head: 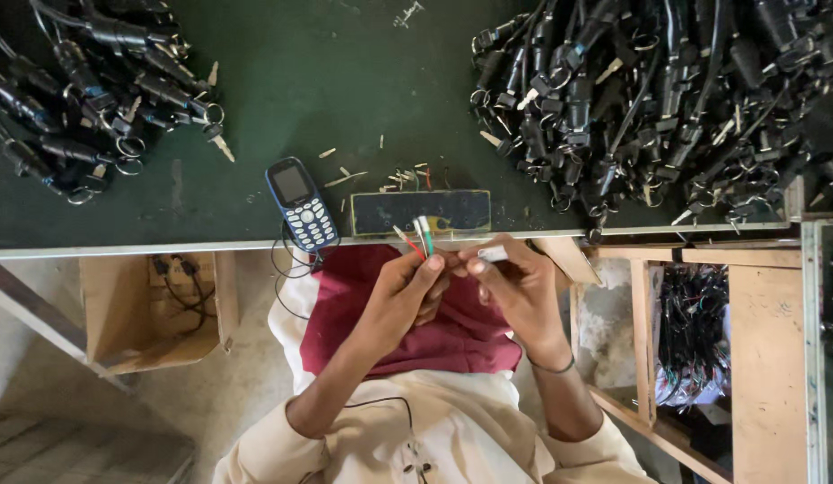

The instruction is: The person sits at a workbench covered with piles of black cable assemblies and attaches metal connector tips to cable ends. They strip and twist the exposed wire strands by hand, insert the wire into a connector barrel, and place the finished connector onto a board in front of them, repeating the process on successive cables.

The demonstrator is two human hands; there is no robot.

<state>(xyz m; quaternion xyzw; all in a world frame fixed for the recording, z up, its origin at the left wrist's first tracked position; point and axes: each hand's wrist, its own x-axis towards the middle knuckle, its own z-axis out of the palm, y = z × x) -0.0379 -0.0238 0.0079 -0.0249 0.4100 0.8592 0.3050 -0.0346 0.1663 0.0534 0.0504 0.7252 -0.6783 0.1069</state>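
My left hand [406, 296] pinches a small bundle of thin wires [418, 237], red, white and green, whose ends stick up toward the table edge. My right hand [517, 285] meets it fingertip to fingertip and grips a small white piece [493, 254], possibly a connector or tool. Both hands hover over my lap, above a dark red cloth [452, 336], just below the edge of the green-topped table [327, 81]. What the wires lead to is hidden behind my fingers.
A blue keypad phone [301, 203] with a black cable lies at the table edge beside a dark rectangular pad [421, 211] and wire scraps. Piles of black switch-and-key assemblies fill the left [85, 90] and right [650, 99] of the table. A cardboard box [152, 309] and wooden shelf [694, 341] stand below.
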